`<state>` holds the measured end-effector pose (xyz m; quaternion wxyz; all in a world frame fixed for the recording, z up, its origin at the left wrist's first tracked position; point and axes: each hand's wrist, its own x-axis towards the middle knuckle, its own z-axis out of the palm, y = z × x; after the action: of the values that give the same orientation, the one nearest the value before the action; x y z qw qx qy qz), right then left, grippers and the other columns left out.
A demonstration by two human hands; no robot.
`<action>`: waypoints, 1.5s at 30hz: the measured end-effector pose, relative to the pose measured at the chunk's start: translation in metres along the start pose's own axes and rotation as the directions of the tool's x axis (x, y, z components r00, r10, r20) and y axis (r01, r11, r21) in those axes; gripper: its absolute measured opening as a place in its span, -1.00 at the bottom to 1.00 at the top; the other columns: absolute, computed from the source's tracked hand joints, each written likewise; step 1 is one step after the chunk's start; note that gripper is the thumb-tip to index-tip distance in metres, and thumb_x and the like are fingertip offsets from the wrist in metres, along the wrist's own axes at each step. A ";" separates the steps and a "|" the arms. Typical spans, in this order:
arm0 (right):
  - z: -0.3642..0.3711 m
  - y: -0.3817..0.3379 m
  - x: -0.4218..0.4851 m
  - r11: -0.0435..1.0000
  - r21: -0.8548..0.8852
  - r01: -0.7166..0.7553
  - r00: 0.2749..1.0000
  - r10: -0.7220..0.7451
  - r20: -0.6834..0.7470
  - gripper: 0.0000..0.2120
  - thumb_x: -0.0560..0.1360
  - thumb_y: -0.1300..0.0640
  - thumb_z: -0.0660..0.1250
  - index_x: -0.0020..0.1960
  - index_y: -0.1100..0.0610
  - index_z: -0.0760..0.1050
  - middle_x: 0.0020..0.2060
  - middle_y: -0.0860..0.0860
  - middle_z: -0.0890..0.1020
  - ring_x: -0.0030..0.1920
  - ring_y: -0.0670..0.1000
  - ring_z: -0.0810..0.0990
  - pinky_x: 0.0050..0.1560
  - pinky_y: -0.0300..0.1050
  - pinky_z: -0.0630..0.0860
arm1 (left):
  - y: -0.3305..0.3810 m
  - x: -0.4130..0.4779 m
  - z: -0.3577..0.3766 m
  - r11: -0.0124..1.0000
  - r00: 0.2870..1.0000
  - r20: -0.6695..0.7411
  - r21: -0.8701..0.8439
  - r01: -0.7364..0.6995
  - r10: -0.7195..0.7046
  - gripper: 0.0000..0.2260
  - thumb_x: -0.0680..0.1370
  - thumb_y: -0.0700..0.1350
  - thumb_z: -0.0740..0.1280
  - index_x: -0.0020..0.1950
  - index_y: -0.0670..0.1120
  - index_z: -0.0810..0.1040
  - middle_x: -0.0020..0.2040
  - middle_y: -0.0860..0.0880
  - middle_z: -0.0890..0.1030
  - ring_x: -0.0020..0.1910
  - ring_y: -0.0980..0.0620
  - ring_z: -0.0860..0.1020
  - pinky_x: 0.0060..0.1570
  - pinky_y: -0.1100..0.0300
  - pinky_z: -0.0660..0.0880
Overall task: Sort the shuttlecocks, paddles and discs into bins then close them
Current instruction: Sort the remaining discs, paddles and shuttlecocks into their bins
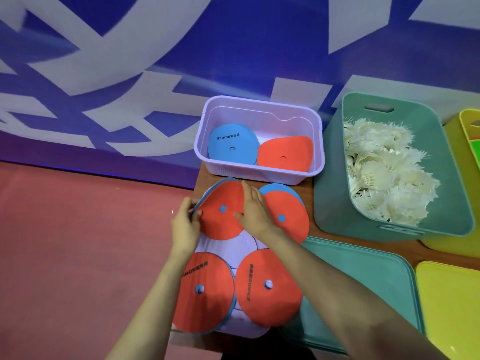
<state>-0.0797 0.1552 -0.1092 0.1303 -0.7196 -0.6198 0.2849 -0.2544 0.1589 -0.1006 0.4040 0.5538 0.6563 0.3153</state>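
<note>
Shuttlecocks (384,167), a white feathery heap, fill the teal bin (332,198), the biggest thing on the brown table (202,178); it stands open at the right. Its teal lid (363,281) lies flat in front of it, and a yellow lid (452,302) lies just to the right of that. A yellow bin (441,244) shows behind the teal one, mostly cut off by the frame edge.

Next in size, the purple bin (259,102) sits open at the back of the table, left of the teal bin. It holds a blue disc (231,146) and a red disc (283,154), side by side and leaning on the walls. The purple lid (233,253) lies flat in front of it, largely covered by four piles of discs. The lower-left pile (205,289) and lower-right pile (267,287) are red on top with printed lettering. The upper-right pile (285,216) shows red over blue.

On the fourth pile, the upper-left red disc (220,222) is bent upward at its left edge. The left hand (184,229) pinches that edge between curled fingers and thumb. The right hand (255,209) lies on the disc's right side, fingers straight and flat, gripping nothing.
</note>
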 end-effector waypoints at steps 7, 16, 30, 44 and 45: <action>-0.023 -0.003 -0.015 0.965 0.256 0.054 0.951 0.029 -0.308 -0.76 0.43 0.25 0.40 0.05 0.23 0.43 -0.01 0.05 0.44 0.00 0.08 0.50 0.01 0.08 0.47 | 0.007 -0.031 -0.014 0.898 0.997 -0.030 -0.437 0.050 -0.070 -0.80 0.51 -0.34 0.31 -0.10 -0.04 0.58 -0.27 0.05 0.63 -0.26 0.12 0.54 -0.19 0.22 0.50; -0.101 -0.017 -0.036 0.974 0.019 0.224 0.857 -0.187 -0.481 -0.87 0.52 0.14 0.29 -0.03 0.20 0.41 -0.12 0.10 0.50 -0.08 0.17 0.47 -0.17 0.02 0.38 | 0.069 -0.033 -0.023 0.723 1.000 -0.016 -0.691 -0.006 -0.008 -0.85 0.49 -0.27 0.37 0.02 -0.10 0.64 -0.12 -0.04 0.68 -0.17 0.08 0.59 -0.13 0.25 0.55; -0.222 0.008 0.040 0.995 -0.099 0.010 0.861 -0.059 -0.504 -0.74 0.58 0.22 0.17 0.23 0.12 0.46 0.11 0.17 0.59 0.09 0.22 0.54 0.01 0.01 0.44 | 0.157 0.105 -0.002 0.966 0.973 -0.173 -0.182 -0.182 0.151 -0.80 0.54 -0.26 0.27 0.14 -0.16 0.56 0.04 -0.14 0.63 -0.04 -0.02 0.54 0.01 0.10 0.49; -0.202 0.047 0.151 0.906 -0.393 -0.157 0.965 0.226 0.135 -0.80 0.52 0.33 0.17 0.05 0.18 0.52 0.10 0.14 0.55 0.10 0.14 0.52 0.03 -0.10 0.45 | 0.134 0.211 0.068 0.839 0.946 0.320 0.502 -0.210 0.046 -0.71 0.53 -0.35 0.18 0.22 -0.24 0.51 0.19 -0.25 0.55 0.18 -0.24 0.49 0.13 0.04 0.39; -0.198 0.049 0.152 0.896 -0.415 -0.160 0.966 0.228 0.120 -0.80 0.51 0.34 0.14 0.00 0.19 0.52 0.06 0.18 0.54 0.07 0.15 0.52 0.00 -0.10 0.44 | 0.131 0.213 0.071 0.783 0.938 0.342 0.569 -0.251 0.052 -0.71 0.51 -0.36 0.16 0.21 -0.26 0.49 0.20 -0.27 0.53 0.20 -0.26 0.47 0.15 -0.01 0.39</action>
<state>0.0843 0.3252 -0.0146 -0.1013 -0.7631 -0.5985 0.2218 -0.1433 0.3905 -0.0605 0.2763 0.7472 0.6036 0.0309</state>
